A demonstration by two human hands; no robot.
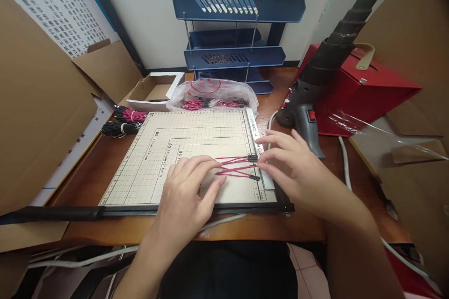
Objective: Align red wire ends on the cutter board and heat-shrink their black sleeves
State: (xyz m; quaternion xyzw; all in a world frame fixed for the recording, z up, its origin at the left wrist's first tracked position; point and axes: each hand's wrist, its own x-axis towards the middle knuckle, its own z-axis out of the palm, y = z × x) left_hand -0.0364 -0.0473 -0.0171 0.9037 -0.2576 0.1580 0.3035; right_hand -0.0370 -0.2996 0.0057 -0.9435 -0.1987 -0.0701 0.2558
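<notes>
Wooden desk: cutting board, blue tray rack, red box, wire bag.

This is a small workbench in a workshop or light assembly room, the kind used for wiring jobs. A paper cutter with a printed grid lies at the centre of a brown wooden desk. At 12 o'clock stands a blue tray rack against a white wall, with a plastic bag of red wires before it. At 10 o'clock lie wire bundles and an open box. At 2 o'clock sit a heat gun and a red case. Cardboard sheets wall in both sides.
</notes>
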